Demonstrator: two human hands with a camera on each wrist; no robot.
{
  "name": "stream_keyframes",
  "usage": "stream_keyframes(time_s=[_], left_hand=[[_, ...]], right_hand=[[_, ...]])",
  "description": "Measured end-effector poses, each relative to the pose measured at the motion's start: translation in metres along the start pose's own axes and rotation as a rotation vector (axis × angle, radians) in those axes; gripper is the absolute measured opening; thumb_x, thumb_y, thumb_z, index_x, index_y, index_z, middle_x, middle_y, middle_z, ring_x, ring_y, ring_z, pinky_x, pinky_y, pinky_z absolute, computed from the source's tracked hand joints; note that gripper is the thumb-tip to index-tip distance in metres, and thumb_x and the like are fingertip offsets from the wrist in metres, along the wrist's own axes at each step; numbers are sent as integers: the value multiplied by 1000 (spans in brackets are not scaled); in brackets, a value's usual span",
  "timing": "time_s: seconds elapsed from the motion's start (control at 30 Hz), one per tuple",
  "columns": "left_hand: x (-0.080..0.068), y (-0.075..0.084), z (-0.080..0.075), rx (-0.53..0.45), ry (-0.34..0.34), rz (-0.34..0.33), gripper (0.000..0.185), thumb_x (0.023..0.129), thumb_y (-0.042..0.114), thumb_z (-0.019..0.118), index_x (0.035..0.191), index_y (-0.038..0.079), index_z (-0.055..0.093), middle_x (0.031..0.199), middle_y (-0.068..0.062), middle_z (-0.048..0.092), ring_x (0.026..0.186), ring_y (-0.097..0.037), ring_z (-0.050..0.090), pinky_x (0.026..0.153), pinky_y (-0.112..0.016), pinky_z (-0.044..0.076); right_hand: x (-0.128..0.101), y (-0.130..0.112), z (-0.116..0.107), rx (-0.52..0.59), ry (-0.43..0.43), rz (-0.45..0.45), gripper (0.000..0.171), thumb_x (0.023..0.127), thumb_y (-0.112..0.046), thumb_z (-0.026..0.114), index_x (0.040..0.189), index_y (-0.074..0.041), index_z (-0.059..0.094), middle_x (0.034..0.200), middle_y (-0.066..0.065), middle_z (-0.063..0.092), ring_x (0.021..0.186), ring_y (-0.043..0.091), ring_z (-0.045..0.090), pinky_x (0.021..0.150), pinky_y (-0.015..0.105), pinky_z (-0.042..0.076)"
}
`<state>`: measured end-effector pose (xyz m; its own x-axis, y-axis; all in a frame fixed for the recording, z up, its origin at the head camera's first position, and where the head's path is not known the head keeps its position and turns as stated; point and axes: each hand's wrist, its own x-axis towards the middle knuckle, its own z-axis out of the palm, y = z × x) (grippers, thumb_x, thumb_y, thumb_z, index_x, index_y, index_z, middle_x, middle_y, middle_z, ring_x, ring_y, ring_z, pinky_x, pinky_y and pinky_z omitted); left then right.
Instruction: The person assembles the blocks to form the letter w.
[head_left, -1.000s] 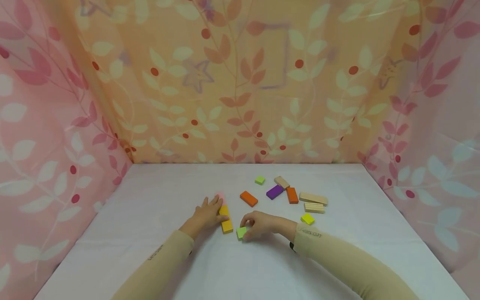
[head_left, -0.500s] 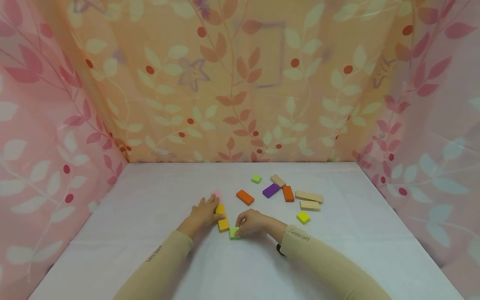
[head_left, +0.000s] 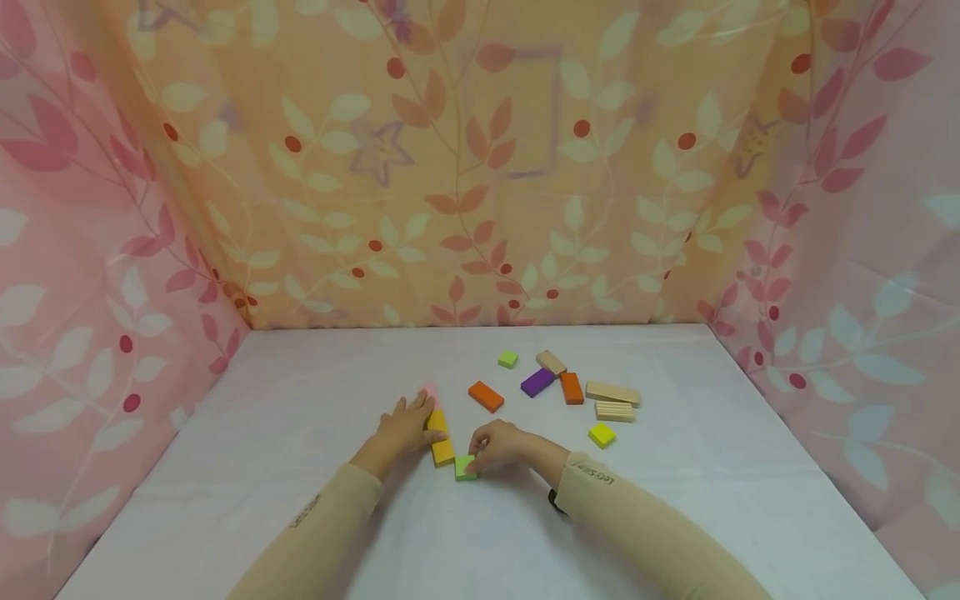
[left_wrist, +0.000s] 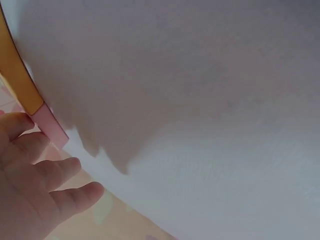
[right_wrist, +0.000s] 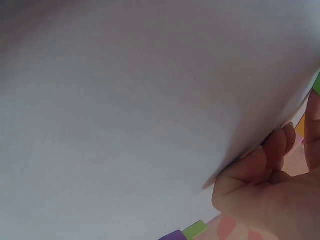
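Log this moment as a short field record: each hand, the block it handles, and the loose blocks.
left hand: fingers resting flat on the yellow block
right hand: pinching the green block
row: pink block, yellow, then green at the near end
loose blocks: orange block, purple block, wooden blocks
surface: white table

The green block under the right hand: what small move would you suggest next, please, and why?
Probably slide the green block the last bit against the near end of the yellow block. The right hand pinches it just beside that end, while the left hand steadies the yellow and pink row.
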<state>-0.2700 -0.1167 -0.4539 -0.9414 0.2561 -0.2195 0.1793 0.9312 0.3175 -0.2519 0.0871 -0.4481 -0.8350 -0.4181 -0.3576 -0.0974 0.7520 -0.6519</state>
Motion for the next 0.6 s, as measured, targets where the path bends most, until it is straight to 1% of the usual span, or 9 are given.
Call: stream_keyframes(time_s=[0.13,0.27,0.33,0.4,0.5,0.6], left_hand=[[-1,0,-1,5,1,1,76,93,43,62,149,1,34,157,-19,25,140,-50,19,104,-71,21],[0,-1,0,2,2,2,76,93,43,61,150,2,33,157,-18,24,141,-49,18,105,-71,20],[1,-1,1,1,3,2,75,94,43,61,150,2,33,157,-18,24,141,-49,18,105,-71,20],[2,-1,2,1,-1,-4,76,94,44,60,150,2,33,158,-18,23,141,-49,17,105,-70,19],[2,-1,2,4,-1,-7,75,94,44,61,150,2,33,157,-18,24,141,-49,18,105,-70,20],[3,-1,2,4,-7,-12,75,94,44,60,150,3,33,158,-17,23,141,-48,18,105,-70,20]], right_hand=[[-1,-1,-1,9,-10,6,16,81,-22,80,85,-13,67,92,1,59,85,20,50,75,36,44],[-2,0,-7,50,-43,10,18,83,-24,78,94,-13,68,98,1,62,91,21,52,86,43,46],[-2,1,-12,84,-63,22,22,85,-26,76,101,-14,70,102,0,63,94,21,53,88,44,46],[1,4,-17,131,-74,46,25,86,-28,74,107,-15,70,102,1,64,92,20,54,83,40,47],[5,10,-27,223,-60,85,28,88,-29,73,111,-14,70,96,3,65,82,20,56,70,31,46],[11,17,-37,314,27,123,27,88,-27,73,111,-13,70,87,6,65,72,19,57,62,27,44]])
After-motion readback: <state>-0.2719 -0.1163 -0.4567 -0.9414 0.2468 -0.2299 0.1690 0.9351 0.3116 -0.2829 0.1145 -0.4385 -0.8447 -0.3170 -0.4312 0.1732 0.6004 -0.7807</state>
